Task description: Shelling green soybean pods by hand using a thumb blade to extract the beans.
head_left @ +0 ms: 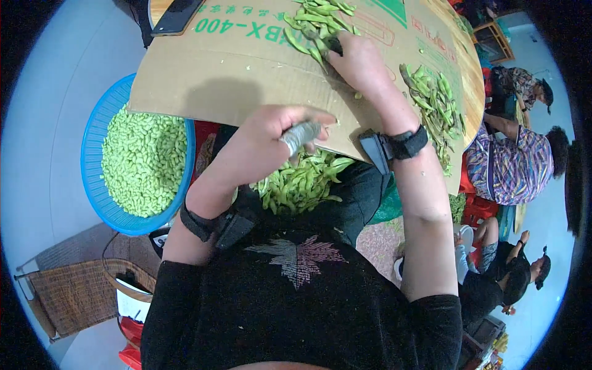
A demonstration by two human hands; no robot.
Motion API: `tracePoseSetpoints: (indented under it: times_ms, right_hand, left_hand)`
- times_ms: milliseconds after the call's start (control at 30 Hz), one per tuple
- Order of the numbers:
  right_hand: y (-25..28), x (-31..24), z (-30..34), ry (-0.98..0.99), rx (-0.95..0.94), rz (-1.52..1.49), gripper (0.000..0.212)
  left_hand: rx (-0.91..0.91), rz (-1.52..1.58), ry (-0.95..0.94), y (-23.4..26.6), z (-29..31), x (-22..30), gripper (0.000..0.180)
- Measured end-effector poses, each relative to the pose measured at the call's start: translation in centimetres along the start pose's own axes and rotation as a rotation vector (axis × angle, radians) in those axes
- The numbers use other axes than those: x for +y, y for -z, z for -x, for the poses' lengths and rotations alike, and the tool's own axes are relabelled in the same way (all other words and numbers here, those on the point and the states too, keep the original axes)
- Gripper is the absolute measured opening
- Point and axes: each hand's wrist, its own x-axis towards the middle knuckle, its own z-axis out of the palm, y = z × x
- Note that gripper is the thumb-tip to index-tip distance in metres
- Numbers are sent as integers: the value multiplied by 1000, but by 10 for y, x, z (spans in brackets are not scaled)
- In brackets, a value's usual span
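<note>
Over the near edge of the cardboard is my left hand point(271, 139), its thumb bound in a greyish wrap point(301, 137). Its fingers are loosely bent and apart, slightly blurred, and I see nothing in them. Farther out, my right hand point(361, 65) reaches down to a heap of green bean pods point(320, 15). Its fingers are closed at the heap's near edge, pinching a pod there; something dark covers a fingertip. Below the left hand, a mass of pods point(299, 185) lies at my lap, under the cardboard's edge.
A blue basket point(90, 166) of shelled green beans point(145, 160) stands at the left. More pods point(431, 98) lie right of my right forearm on the cardboard point(246, 80). A phone point(177, 15) lies far left. Several people point(518, 163) sit at the right. A wicker chair point(80, 293) is lower left.
</note>
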Motion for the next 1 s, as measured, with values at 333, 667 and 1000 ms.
tracePoseSetpoints:
  times_ms: [333, 667, 1000]
  right_hand:
    - [26, -34, 95, -478, -375, -1773, 12]
    - [36, -54, 121, -419, -323, -1685, 22]
    - [22, -65, 132, -526, -203, -1783, 16]
  left_hand:
    - [257, 1084, 32, -18, -36, -17, 23]
    - [340, 1006, -165, -25, -28, -24, 6]
    - [278, 834, -211, -31, -16, -24, 11]
